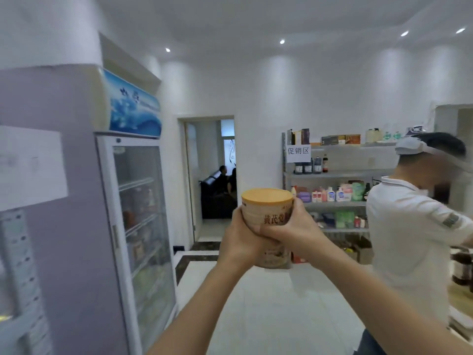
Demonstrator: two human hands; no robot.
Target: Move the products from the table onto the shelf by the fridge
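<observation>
- Both arms stretched forward, left hand and right hand wrapped round one tin, fingers curled on its wall from either side and meeting at the front.
- Tin held upright in mid-air, orange lid on, only floor below; off the table, not yet on any shelf.
- Carrying step, by the look of it: placement not begun.
- At the near left edge, a grey perforated upright, blurred; likely part of the shelf by the fridge, though no board of it in view.
- Just past it, the glass-door fridge, well left of the tin.
- To the right, a person in a white shirt, near the path.
- Farther back, a stocked rack against the wall and an open doorway.
- Next, probably: turn left toward the upright, find a free board, set the tin down flat, then loosen both hands, keeping clear of the fridge side.
</observation>
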